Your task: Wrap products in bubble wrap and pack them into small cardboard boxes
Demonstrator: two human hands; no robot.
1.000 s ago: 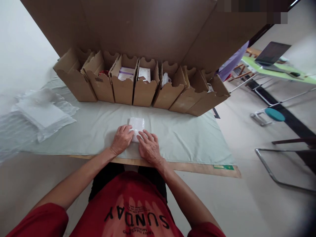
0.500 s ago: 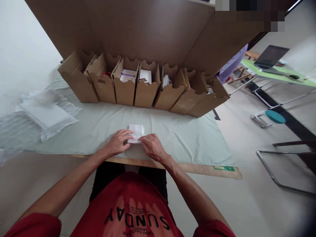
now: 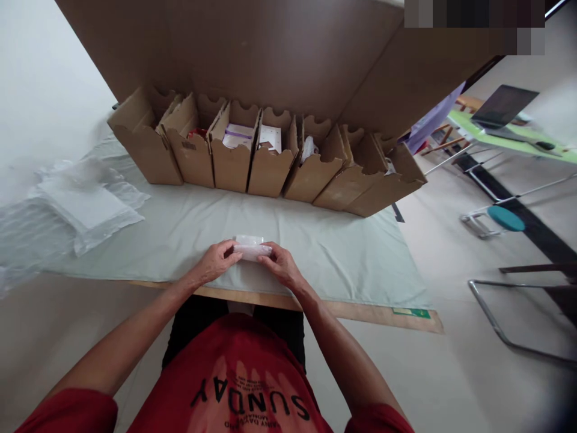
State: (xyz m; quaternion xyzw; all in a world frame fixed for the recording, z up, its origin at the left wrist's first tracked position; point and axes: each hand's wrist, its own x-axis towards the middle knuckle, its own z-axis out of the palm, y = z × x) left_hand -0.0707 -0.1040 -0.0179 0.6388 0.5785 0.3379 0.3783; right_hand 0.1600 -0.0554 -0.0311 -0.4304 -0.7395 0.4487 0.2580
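Observation:
A small clear plastic packet [image 3: 252,246] with something white inside is held just above the pale green cloth [image 3: 180,234] near the table's front edge. My left hand [image 3: 215,263] pinches its left end with closed fingers. Closed on its right end is my right hand [image 3: 282,266]. The packet is tilted up on edge between the two hands.
A row of several open cardboard bins [image 3: 265,156] stands along the back of the table under a large cardboard flap [image 3: 270,54]; some hold white and purple packets. A pile of clear plastic bags [image 3: 81,204] lies at the left. Stools and a desk with a laptop [image 3: 502,105] are at the right.
The packet lay flat on the cloth under my fingers; both hands have pinched its ends and lifted it up on edge, drawing slightly toward me.

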